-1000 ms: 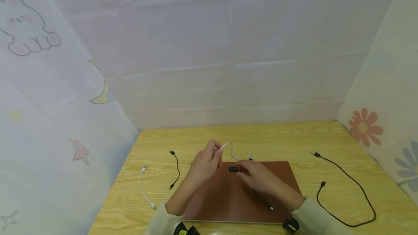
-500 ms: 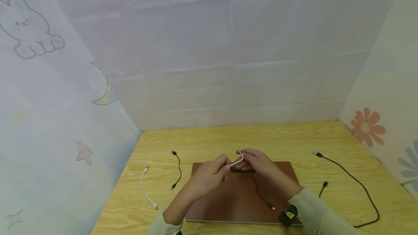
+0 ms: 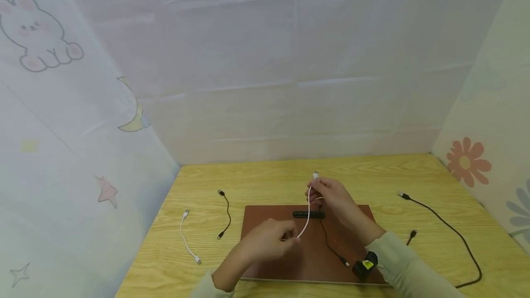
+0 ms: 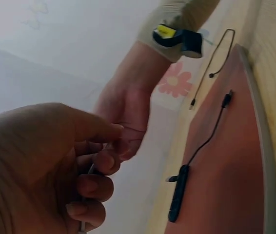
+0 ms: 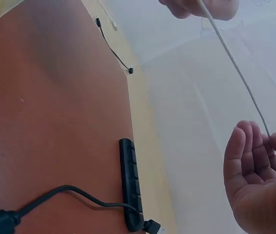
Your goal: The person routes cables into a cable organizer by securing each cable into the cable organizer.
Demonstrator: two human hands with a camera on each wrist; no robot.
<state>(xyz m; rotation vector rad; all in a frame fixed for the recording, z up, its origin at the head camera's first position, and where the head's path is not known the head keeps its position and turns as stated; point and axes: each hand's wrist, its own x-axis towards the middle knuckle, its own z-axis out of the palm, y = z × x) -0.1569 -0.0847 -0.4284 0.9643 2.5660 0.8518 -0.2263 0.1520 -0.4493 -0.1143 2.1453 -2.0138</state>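
A white USB cable (image 3: 308,210) spans the space between both hands, above a brown board (image 3: 298,270). My right hand (image 3: 333,197) pinches it between thumb and fingers just below its white plug (image 3: 315,175), which points up and away. Lower and nearer, my left hand (image 3: 269,240) grips the cable farther along with curled fingers. On the board near its far edge lies a black slotted cable holder (image 5: 129,180). A short black cable (image 4: 208,139) sits in one of its end slots, one plug just past the holder and the other on the board.
Left of the board, a short white cable (image 3: 182,233) and a short black cable (image 3: 228,215) lie on the wooden table (image 3: 198,178). A longer black cable (image 3: 449,226) curves over the table at right. Printed fabric walls (image 3: 248,59) enclose the back and sides.
My right hand has left the black holder and risen to the white cable near its plug. My left hand has come down toward me, drawing the cable out between the hands.
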